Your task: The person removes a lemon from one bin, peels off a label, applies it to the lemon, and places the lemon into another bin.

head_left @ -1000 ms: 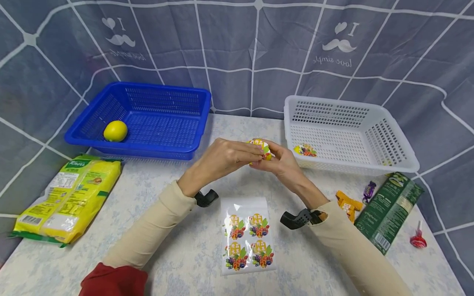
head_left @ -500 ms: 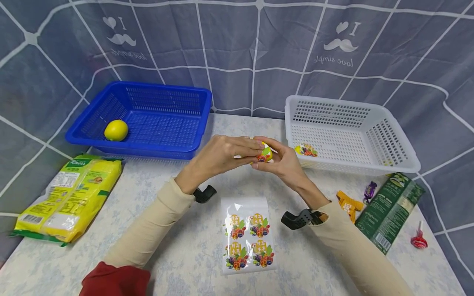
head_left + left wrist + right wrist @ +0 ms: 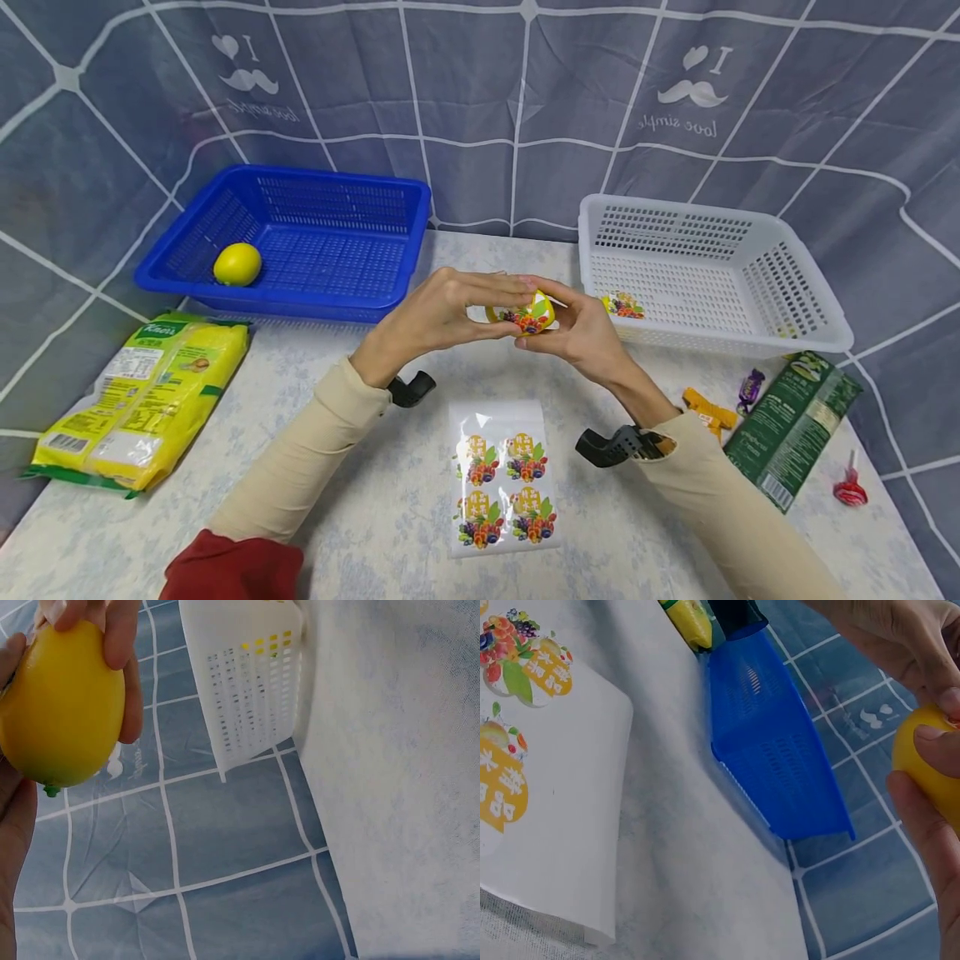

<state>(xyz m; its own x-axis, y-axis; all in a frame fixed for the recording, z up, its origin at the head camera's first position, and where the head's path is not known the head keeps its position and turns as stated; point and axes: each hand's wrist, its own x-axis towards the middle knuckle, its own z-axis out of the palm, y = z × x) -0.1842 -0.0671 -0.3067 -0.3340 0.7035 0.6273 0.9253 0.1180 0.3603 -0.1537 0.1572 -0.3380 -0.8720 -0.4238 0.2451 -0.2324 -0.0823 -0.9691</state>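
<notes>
A yellow lemon point(image 3: 64, 705) with a green stem tip is held between both hands above the middle of the table. On the side facing the head camera it carries a colourful fruit sticker point(image 3: 531, 317). My left hand point(image 3: 442, 312) grips it with fingers over the top and the thumb below. From the other end, my right hand point(image 3: 588, 337) holds it between fingers and thumb. Below the hands lies a white sticker sheet point(image 3: 504, 479) bearing several fruit stickers. In the right wrist view only part of the lemon point(image 3: 922, 761) shows at the edge.
A blue basket point(image 3: 330, 304) at back left contains one lemon point(image 3: 237, 264). The white basket point(image 3: 720, 337) at back right contains a stickered lemon point(image 3: 622, 305). A yellow Knorr bag point(image 3: 142, 404) lies left; a green packet point(image 3: 795, 425), wrapped sweets point(image 3: 708, 412) and a red lollipop point(image 3: 850, 489) lie right.
The lemon has turned in the hands, so the sticker's lettering has gone out of sight and its fruit picture faces the head camera. The left fingers have shifted up from across the sticker to the lemon's top.
</notes>
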